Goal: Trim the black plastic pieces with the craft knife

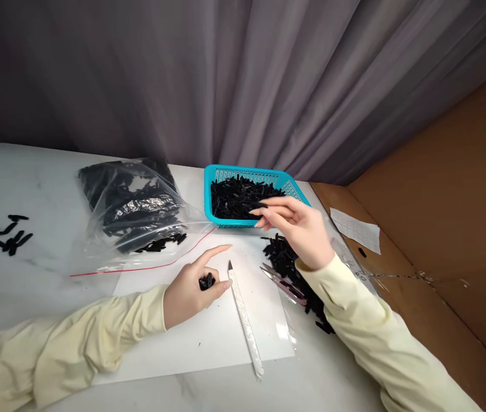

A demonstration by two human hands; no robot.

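Left hand (191, 292) fingers clamp black pieces (206, 281); right hand (298, 226) fingers pinch 1 crosswise piece (261, 205).

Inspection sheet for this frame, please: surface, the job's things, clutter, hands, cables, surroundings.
Surface: white marbled table with a white sheet on it.
Job's things: teal basket of small black pieces; loose black pile; craft knife; snips.
Clutter: clear zip bag of black pieces; stray pieces far left; paper slip.
Hands: left hand curled around black pieces; right hand pinching one black piece at the basket.
Cables: nothing seen.
Surroundings: grey curtain; brown cardboard on the right.
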